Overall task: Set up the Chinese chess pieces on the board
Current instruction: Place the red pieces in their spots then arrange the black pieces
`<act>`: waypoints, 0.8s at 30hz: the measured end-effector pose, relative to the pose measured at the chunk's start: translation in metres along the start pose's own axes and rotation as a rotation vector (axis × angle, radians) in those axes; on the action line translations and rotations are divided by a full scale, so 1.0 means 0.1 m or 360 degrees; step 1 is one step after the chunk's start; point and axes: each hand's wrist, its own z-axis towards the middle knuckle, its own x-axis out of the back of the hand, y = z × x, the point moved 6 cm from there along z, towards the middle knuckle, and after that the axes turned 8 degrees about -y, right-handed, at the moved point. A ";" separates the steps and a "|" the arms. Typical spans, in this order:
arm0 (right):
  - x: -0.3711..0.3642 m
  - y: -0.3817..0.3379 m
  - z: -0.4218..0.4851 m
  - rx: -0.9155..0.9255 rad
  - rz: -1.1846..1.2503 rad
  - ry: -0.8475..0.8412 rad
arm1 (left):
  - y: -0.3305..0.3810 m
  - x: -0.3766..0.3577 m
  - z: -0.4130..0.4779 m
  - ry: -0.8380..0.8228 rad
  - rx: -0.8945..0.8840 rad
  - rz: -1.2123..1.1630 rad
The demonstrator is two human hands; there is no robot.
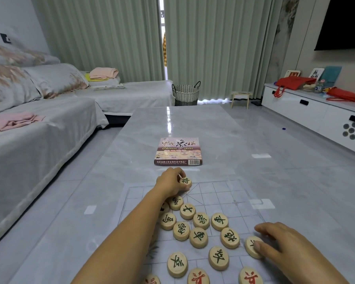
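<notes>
A clear plastic chess board (217, 193) with grey grid lines lies on the glossy grey table (193, 128). My left hand (170, 182) reaches to the board's far edge and pinches a round wooden general piece (186, 181) with a dark-green character. Several more wooden pieces lie loose in a heap (199, 232) on the near half, most marked in dark green. Red-marked pieces (198, 276) sit at the bottom edge. My right hand (283, 249) grips one wooden piece (251, 245) at the heap's right side, thumb on top of it.
The Chinese chess box (178, 151) lies flat on the table just beyond the board. A covered sofa (39, 128) runs along the left. A woven basket (186, 94) and a small stool (241, 97) stand by the curtains. A white cabinet (316, 111) lines the right.
</notes>
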 end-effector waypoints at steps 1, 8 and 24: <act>0.00 0.00 0.00 -0.0001 -0.0003 0.0000 | 0.00 0.00 0.00 -0.0002 -0.0001 -0.0003; 0.00 0.00 -0.02 -0.0005 -0.0022 0.0000 | -0.05 0.18 -0.15 -0.0042 -0.0087 -0.0162; 0.05 -0.32 0.07 0.0070 -0.0011 0.0139 | -0.34 0.42 -0.90 -0.0360 -0.0286 0.0549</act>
